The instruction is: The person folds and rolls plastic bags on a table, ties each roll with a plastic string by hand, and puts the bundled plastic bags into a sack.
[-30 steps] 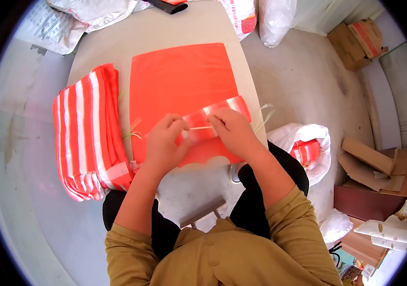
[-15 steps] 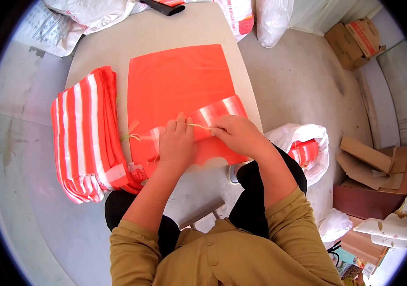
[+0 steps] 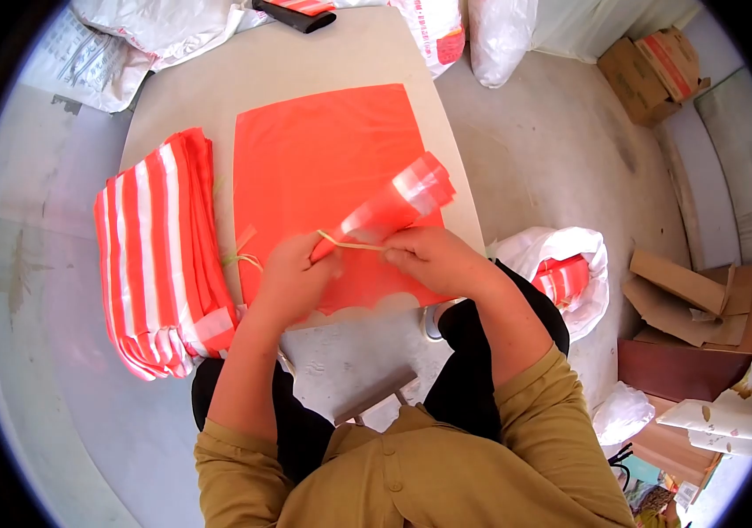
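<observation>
A bundle of red-and-white plastic bags (image 3: 411, 192) is squeezed narrow at its near end and fans out toward the upper right. My left hand (image 3: 297, 275) is closed around the gathered end. A thin yellow tie string (image 3: 349, 244) runs from the bundle at my left hand across to my right hand (image 3: 436, 260), whose fingers pinch its other end. Both hands are over the near part of a flat red plastic sheet (image 3: 327, 150). The end of the bundle inside my left fist is hidden.
A thick stack of red-and-white striped bags (image 3: 151, 255) sits at the table's left edge, with loose yellow strings (image 3: 242, 259) beside it. To the right, a white sack (image 3: 600, 273) holds red-and-white bundles. Cardboard boxes (image 3: 649, 75) and wrapped packages (image 3: 503, 40) stand farther back.
The bundle, flat and wide before, is now gathered and tilted up to the right. My left hand has shifted left and curled around it; the string still spans to my right hand.
</observation>
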Tool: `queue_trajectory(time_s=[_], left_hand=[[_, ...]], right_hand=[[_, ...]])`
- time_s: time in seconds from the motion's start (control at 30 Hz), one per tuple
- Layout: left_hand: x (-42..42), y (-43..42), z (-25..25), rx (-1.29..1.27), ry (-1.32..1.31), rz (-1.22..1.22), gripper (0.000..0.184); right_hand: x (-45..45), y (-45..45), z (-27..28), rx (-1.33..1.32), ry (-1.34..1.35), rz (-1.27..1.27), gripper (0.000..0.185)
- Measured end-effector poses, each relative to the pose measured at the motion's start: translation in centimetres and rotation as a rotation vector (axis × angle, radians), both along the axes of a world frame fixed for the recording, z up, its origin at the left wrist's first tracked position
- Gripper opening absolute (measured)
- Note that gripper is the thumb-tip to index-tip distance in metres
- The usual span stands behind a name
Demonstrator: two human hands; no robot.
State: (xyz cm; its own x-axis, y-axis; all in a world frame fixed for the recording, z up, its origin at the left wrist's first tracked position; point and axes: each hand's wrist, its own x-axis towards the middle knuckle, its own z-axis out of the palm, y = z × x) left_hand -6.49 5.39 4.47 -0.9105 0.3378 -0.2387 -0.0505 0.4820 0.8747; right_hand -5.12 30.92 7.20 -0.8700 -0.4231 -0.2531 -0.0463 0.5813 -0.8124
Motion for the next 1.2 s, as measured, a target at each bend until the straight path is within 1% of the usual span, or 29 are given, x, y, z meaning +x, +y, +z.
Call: queue_trajectory(time_s=[0.1,0.2,0.3,0.33,0.37,0.47,0.5,0.53,0.6,0.67,0.7,0.73,0.77,0.8,0.9,0.97,1.0,1.07,1.13,1.2], left_hand=[[0.8,-0.3,0.4,0.387,-0.167,0.062,0.019],[1.7,-0.4,2.1,0.573,-0.355,0.159,0.02],[2.3,-1.3,2.8,0.646,-0.401,0.105,0.022],[2.3,-1.8,3.0,0.578,-0.382,0.004,0.021],[2.1,-2.4,3.0,0.509,-0.364,-0.096,0.021],[1.7,-2.9,2.7,0.266,-0.276,-0.348,0.02],[1.6,-2.8,2.8,0.178,-0.241,-0.424,0.019],[1.6,-2.6,3.1,0.089,-0.218,-0.462,0.023],[1.7,-1.9,4.2,-0.091,-0.165,-0.541,0.031],[1.3,-2.0,4.0,-0.109,-0.104,-0.626,0.032],[1.1,-2.2,3.9,-0.119,-0.073,-0.666,0.033],[1.1,-2.4,3.8,0.004,-0.197,-0.605,0.034],[1.0,-2.7,3.6,0.127,-0.319,-0.54,0.034],[1.0,-2.8,3.4,0.249,-0.44,-0.472,0.035],[1.4,-2.6,2.0,0.407,-0.46,-0.316,0.031],[1.8,-2.0,1.2,0.596,-0.548,-0.154,0.033],[1.9,-1.7,0.8,0.69,-0.591,-0.07,0.034],[1.8,-1.5,-0.2,0.798,-0.608,-0.031,0.037],[1.7,-1.5,-0.7,0.86,-0.624,-0.02,0.04],[1.6,-1.7,-0.9,0.878,-0.636,-0.036,0.04]], right_hand=[[-0.1,0.2,-0.5,-0.128,-0.008,0.054,0.021],[-0.4,0.0,-1.2,-0.114,0.018,0.182,0.021],[-0.6,0.2,0.4,-0.068,-0.141,0.187,0.023],[-0.3,1.2,-1.1,-0.15,-0.032,0.18,0.023],[0.2,2.7,-3.8,-0.231,0.076,0.174,0.024],[0.9,0.1,0.1,-0.315,-0.256,-0.236,0.016],[2.1,-0.3,1.8,-0.357,-0.037,-0.114,0.009],[1.2,-0.3,1.5,-0.329,-0.16,-0.001,0.009],[-0.6,-0.2,1.0,-0.244,-0.392,0.24,0.018],[-0.5,-0.7,1.2,-0.324,-0.442,0.172,0.022],[-0.9,-0.5,0.8,-0.309,-0.435,0.235,0.015],[-1.8,-0.1,0.1,-0.295,-0.427,0.298,0.011],[-2.0,0.0,-1.0,-0.284,-0.371,0.315,0.011],[-2.2,0.1,-2.1,-0.273,-0.315,0.33,0.015],[-2.0,-0.2,-8.1,-0.248,0.0,0.23,0.032],[-1.7,-0.7,-11.1,-0.228,0.212,0.158,0.045],[-1.0,-1.6,-7.9,-0.342,0.051,0.032,0.045],[0.3,-3.5,-1.2,-0.617,-0.231,-0.276,0.045],[-0.5,-4.2,0.4,-0.622,-0.428,-0.357,0.043],[-0.7,-4.1,-0.9,-0.564,-0.283,-0.312,0.042]])
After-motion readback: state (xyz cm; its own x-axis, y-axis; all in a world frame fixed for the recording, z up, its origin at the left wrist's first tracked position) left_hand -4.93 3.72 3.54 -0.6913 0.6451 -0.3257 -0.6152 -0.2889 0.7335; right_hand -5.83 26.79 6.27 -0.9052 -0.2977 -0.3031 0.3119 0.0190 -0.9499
